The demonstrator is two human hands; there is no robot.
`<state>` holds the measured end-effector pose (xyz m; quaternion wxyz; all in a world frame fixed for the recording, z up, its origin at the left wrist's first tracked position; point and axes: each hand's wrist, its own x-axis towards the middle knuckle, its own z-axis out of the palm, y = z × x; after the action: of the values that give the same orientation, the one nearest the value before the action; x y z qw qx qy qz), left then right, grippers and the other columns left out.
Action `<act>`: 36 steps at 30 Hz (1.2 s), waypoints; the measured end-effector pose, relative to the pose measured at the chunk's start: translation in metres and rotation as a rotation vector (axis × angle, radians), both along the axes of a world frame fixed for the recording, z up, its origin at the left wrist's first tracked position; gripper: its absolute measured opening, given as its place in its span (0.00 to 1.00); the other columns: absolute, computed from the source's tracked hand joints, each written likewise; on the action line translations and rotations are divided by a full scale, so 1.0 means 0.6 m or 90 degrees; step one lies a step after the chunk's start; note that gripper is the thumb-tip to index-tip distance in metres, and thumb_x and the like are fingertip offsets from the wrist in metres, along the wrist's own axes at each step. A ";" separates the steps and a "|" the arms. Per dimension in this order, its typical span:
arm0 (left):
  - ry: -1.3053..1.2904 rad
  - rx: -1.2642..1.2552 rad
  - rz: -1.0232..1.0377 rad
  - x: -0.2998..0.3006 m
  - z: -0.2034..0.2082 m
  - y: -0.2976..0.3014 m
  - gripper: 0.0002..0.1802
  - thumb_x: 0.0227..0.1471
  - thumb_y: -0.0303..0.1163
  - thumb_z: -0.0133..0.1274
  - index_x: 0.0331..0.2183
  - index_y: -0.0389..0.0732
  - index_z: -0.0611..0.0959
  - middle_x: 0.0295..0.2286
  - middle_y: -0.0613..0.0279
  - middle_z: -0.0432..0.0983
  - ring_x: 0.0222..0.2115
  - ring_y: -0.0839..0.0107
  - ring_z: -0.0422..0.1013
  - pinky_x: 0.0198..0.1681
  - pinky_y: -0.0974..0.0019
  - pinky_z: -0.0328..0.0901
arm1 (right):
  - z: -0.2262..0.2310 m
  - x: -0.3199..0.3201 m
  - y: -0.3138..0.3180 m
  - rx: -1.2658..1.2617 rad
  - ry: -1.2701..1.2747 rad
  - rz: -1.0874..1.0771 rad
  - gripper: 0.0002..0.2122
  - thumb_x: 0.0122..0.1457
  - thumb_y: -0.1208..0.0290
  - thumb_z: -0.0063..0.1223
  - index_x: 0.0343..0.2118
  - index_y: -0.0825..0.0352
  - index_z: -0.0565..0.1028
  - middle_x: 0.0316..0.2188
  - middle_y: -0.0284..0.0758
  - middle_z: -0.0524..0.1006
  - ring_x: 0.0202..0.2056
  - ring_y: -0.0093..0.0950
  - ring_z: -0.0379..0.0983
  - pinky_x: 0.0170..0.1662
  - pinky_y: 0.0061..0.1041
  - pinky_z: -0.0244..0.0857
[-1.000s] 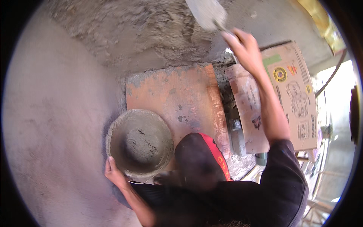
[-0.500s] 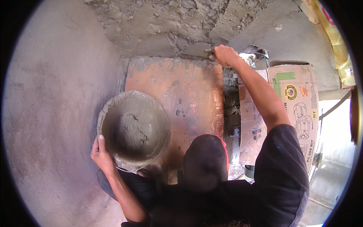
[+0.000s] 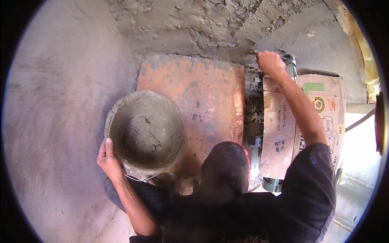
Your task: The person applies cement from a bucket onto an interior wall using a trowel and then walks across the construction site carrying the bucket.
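From up here I look down on the person's dark cap (image 3: 225, 168) and black shirt (image 3: 283, 206), which hide the lap and most of what lies below them. The left hand (image 3: 108, 158) grips the near left rim of a round pan (image 3: 145, 131), fingers curled over the edge and thumb outside. The pan holds grey wet mortar (image 3: 142, 135), and its near edge is partly lost behind the arm and shirt. It rests over the near left corner of an orange-brown board (image 3: 202, 95), whose near end disappears under the cap.

The right arm stretches far and to the right, and the right hand (image 3: 269, 61) is closed around the handle of a trowel (image 3: 241, 52). I see only a thin grey sliver of the blade, pressed against the rough grey mortar wall (image 3: 194, 24) just above the board's far edge; its shape is hard to make out against the same colour. Under that arm lies flattened brown cardboard (image 3: 320, 105) with coloured print, partly covered by the forearm. A dark gap with rubble (image 3: 253, 105) runs between board and cardboard. At the far right edge something yellow (image 3: 360, 44) is cut off by the rim, and the bright patch below it is washed out.
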<state>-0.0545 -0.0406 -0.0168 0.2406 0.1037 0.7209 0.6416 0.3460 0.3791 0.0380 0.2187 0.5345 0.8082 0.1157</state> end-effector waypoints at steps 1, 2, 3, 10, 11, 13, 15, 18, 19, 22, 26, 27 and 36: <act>-0.011 0.000 -0.003 -0.001 -0.004 0.000 0.16 0.59 0.29 0.56 0.43 0.25 0.82 0.35 0.57 0.81 0.35 0.74 0.74 0.41 0.70 0.68 | 0.028 -0.001 -0.021 0.015 0.020 -0.007 0.10 0.58 0.66 0.54 0.36 0.65 0.81 0.37 0.46 0.81 0.41 0.43 0.79 0.44 0.40 0.74; -0.019 0.007 -0.001 0.001 -0.004 0.003 0.16 0.58 0.29 0.56 0.43 0.24 0.82 0.35 0.57 0.81 0.34 0.74 0.74 0.41 0.70 0.68 | 0.045 0.007 -0.032 0.032 0.049 -0.004 0.11 0.59 0.63 0.54 0.36 0.65 0.81 0.36 0.47 0.81 0.40 0.44 0.79 0.43 0.41 0.73; -0.023 0.016 -0.002 0.003 0.002 0.009 0.17 0.58 0.29 0.56 0.43 0.24 0.82 0.35 0.56 0.81 0.34 0.74 0.74 0.41 0.70 0.68 | 0.061 0.021 -0.043 0.051 0.080 -0.004 0.12 0.59 0.61 0.54 0.36 0.65 0.81 0.34 0.47 0.81 0.39 0.44 0.79 0.43 0.41 0.73; 0.013 -0.014 -0.043 -0.001 0.004 0.006 0.17 0.59 0.30 0.54 0.44 0.24 0.81 0.35 0.55 0.81 0.34 0.72 0.74 0.41 0.69 0.69 | 0.057 -0.048 -0.233 -0.214 0.670 -0.127 0.16 0.56 0.65 0.62 0.43 0.67 0.74 0.27 0.35 0.77 0.26 0.26 0.75 0.32 0.29 0.71; 0.017 -0.021 -0.036 0.000 0.006 0.007 0.17 0.60 0.30 0.54 0.44 0.24 0.81 0.36 0.54 0.81 0.34 0.72 0.74 0.41 0.69 0.69 | 0.025 -0.063 -0.266 -0.324 0.858 -0.187 0.17 0.55 0.64 0.65 0.43 0.66 0.73 0.29 0.34 0.77 0.26 0.26 0.76 0.30 0.28 0.71; 0.033 -0.039 -0.036 0.001 0.010 0.011 0.17 0.60 0.31 0.53 0.43 0.25 0.81 0.36 0.54 0.80 0.34 0.72 0.74 0.41 0.68 0.69 | -0.081 -0.091 -0.324 -0.401 1.111 -0.257 0.12 0.60 0.68 0.59 0.43 0.68 0.73 0.31 0.30 0.75 0.25 0.20 0.73 0.27 0.25 0.69; 0.062 -0.073 -0.048 -0.001 0.004 0.011 0.17 0.61 0.32 0.52 0.43 0.25 0.81 0.36 0.54 0.80 0.34 0.72 0.74 0.41 0.67 0.69 | -0.267 -0.081 -0.346 -0.294 1.194 -0.368 0.14 0.62 0.58 0.55 0.37 0.67 0.75 0.26 0.26 0.72 0.24 0.21 0.71 0.24 0.26 0.66; 0.058 -0.064 -0.070 -0.012 0.007 -0.002 0.18 0.62 0.33 0.51 0.42 0.25 0.81 0.36 0.55 0.80 0.35 0.71 0.74 0.41 0.67 0.69 | -0.359 -0.092 -0.326 -0.402 1.473 -0.803 0.12 0.65 0.58 0.51 0.29 0.61 0.72 0.19 0.24 0.67 0.20 0.17 0.65 0.22 0.21 0.60; 0.045 -0.054 -0.079 -0.011 0.007 -0.008 0.18 0.62 0.33 0.51 0.42 0.25 0.81 0.36 0.55 0.80 0.35 0.70 0.74 0.41 0.66 0.69 | -0.357 -0.099 -0.303 -0.352 1.526 -0.857 0.13 0.65 0.57 0.50 0.28 0.60 0.71 0.18 0.24 0.66 0.18 0.18 0.63 0.20 0.23 0.59; 0.018 -0.035 -0.120 -0.018 -0.006 -0.007 0.17 0.62 0.34 0.50 0.42 0.26 0.81 0.36 0.55 0.80 0.35 0.69 0.74 0.42 0.66 0.69 | -0.433 -0.097 -0.169 -0.086 1.714 -0.898 0.13 0.65 0.58 0.48 0.26 0.58 0.69 0.17 0.26 0.66 0.15 0.20 0.61 0.17 0.25 0.57; 0.016 -0.021 -0.123 -0.018 -0.011 -0.007 0.17 0.63 0.34 0.49 0.42 0.27 0.80 0.36 0.55 0.79 0.34 0.70 0.74 0.41 0.66 0.69 | -0.436 -0.190 -0.062 -0.127 1.498 -1.027 0.12 0.66 0.60 0.45 0.27 0.60 0.68 0.17 0.28 0.66 0.15 0.23 0.62 0.17 0.27 0.60; 0.011 -0.016 -0.118 -0.022 -0.011 -0.010 0.17 0.63 0.34 0.49 0.42 0.27 0.80 0.36 0.55 0.79 0.34 0.69 0.74 0.41 0.66 0.69 | -0.422 -0.213 -0.065 -0.173 1.472 -1.060 0.12 0.67 0.61 0.44 0.27 0.61 0.68 0.17 0.29 0.66 0.15 0.23 0.62 0.18 0.28 0.60; 0.015 -0.027 -0.117 -0.021 -0.007 -0.010 0.17 0.63 0.34 0.48 0.42 0.27 0.79 0.37 0.54 0.79 0.36 0.69 0.74 0.42 0.66 0.69 | -0.447 -0.285 -0.138 -0.086 1.716 -1.069 0.14 0.68 0.58 0.43 0.30 0.63 0.66 0.19 0.32 0.66 0.17 0.26 0.63 0.18 0.31 0.63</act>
<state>-0.0669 -0.0467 -0.0212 0.2919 0.1718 0.7244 0.6004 0.1751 0.2961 -0.2303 0.6057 -0.5056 0.1070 0.6050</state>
